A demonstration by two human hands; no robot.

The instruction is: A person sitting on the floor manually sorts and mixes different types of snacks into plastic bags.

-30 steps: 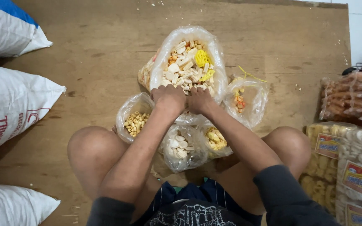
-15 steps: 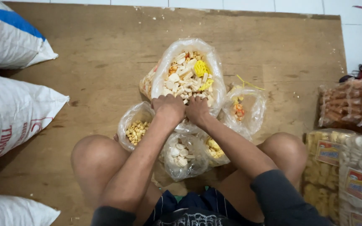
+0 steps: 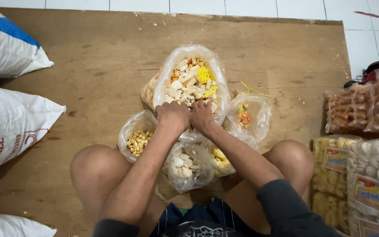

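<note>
Large clear bag (image 3: 189,83) of mixed crackers, open-mouthed, stood on the wooden board (image 3: 88,66) on the floor, just beyond both knees. Left hand (image 3: 174,115) and right hand (image 3: 202,116) side by side at its near rim, fingers curled onto the plastic; grip closed on the bag edge, by the look of it. Ringed by smaller bags: yellow rings (image 3: 137,140) left, white discs (image 3: 185,163) nearest, orange bits (image 3: 244,116) right. Best done, judging so, by keeping the rim gathered evenly and the bag upright. White sacks (image 3: 9,118) well apart, left.
</note>
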